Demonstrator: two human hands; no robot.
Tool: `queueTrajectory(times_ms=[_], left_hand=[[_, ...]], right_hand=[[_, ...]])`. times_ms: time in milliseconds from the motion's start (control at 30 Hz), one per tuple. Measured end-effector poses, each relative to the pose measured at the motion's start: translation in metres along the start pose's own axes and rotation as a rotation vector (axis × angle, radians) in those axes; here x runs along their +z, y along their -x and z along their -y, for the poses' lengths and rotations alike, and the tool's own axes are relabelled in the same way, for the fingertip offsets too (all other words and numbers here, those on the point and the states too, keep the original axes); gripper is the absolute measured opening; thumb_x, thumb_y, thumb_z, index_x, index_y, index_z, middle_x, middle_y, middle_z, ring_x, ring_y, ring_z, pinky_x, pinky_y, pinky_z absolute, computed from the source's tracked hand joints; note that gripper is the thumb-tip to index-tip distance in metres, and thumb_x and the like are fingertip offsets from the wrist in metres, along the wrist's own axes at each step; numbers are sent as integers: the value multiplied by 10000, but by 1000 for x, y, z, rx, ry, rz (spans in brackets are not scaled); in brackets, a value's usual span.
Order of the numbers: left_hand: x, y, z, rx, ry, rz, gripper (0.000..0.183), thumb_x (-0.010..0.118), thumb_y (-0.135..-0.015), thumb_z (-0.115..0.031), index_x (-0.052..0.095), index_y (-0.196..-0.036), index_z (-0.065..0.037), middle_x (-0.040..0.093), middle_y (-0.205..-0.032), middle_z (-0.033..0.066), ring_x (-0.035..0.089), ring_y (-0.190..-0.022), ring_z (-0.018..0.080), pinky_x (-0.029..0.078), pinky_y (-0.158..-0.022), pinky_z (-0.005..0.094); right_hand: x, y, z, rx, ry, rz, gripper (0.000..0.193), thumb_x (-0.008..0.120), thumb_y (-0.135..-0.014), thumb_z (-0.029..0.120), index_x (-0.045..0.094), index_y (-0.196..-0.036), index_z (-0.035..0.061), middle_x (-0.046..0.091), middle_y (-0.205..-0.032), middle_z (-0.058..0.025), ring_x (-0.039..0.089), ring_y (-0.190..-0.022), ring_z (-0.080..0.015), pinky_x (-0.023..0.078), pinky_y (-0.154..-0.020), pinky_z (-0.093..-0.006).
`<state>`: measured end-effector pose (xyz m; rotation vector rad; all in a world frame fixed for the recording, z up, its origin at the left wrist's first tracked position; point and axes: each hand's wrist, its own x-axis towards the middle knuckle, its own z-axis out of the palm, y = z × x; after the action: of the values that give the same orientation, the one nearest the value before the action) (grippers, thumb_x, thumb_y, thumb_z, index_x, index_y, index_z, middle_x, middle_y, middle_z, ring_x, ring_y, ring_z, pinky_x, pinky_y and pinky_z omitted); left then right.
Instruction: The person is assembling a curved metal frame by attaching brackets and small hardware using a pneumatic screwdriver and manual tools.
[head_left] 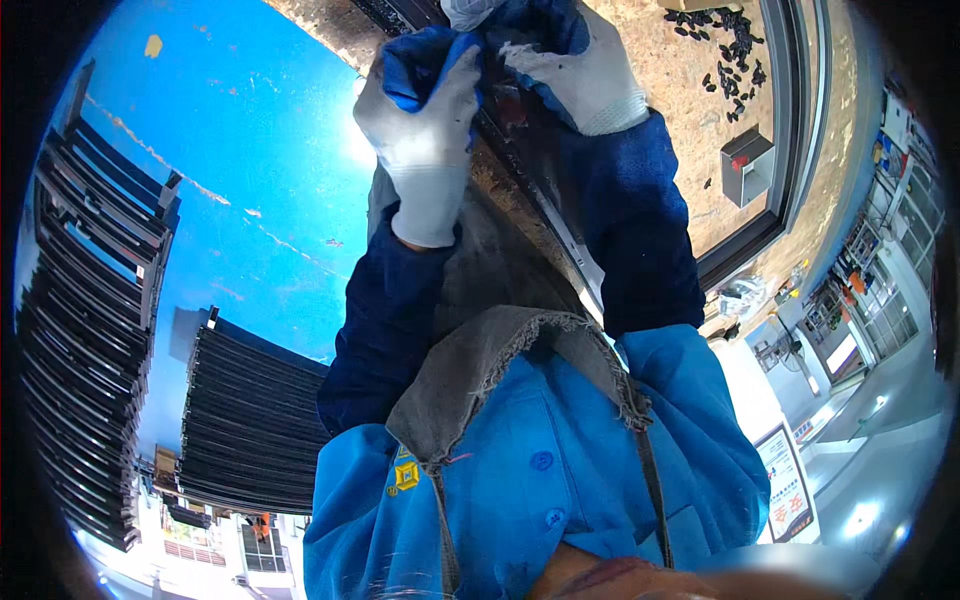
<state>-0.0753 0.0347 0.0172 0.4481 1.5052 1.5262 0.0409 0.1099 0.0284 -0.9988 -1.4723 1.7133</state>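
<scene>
Both my hands wear white knit gloves with blue-coated palms and meet at the top of the view. My left hand (425,125) is closed, its thumb and fingers curled together near a dark frame bar (515,165) that runs diagonally beneath. Close on its right, my right hand (585,75) is bent inward with its fingers curled. A crumpled, whitish translucent piece (468,12) shows between the fingertips at the upper edge, partly cut off. What each hand pinches is hidden by the gloves.
Small black pieces (735,55) lie scattered on the brown worktop (690,150), near a grey open box (747,167) with something red in it. A dark frame (800,130) curves along the right. Stacked black bars (85,360) and another black stack (255,410) stand left on blue.
</scene>
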Motion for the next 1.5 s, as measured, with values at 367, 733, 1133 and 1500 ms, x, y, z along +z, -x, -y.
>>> queueTrajectory(times_ms=[367,733,1133,1500], left_hand=[[1,2,9,92,58,-60,149,623,-760,24,641,-908,27,677,-800,78,600,-643,80,487,-597,194],[-5,1,11,-21,105,-31,163,612,-796,25,616,-958,40,671,-848,89,608,-691,94,486,-621,200],[-22,13,6,14,171,-10,215,601,-849,-22,564,-1048,53,632,-890,95,599,-723,123,502,-650,253],[-4,48,-11,-121,73,121,176,577,-852,16,597,-1026,31,626,-841,59,531,-637,68,442,-582,198]], right_hand=[[0,6,8,72,162,-129,368,550,-712,-98,553,-1075,-37,624,-983,-83,579,-948,-151,456,-856,-284],[-39,13,2,137,-86,-195,338,553,-828,79,553,-1149,-26,631,-815,-52,577,-660,-105,426,-560,-197],[-85,34,-14,-51,1001,35,412,725,-708,106,601,-1100,115,663,-913,-85,656,-787,-226,537,-698,-357],[-76,89,-30,110,1187,198,419,682,-671,62,585,-1076,112,571,-1052,-98,596,-942,-292,497,-815,-350]])
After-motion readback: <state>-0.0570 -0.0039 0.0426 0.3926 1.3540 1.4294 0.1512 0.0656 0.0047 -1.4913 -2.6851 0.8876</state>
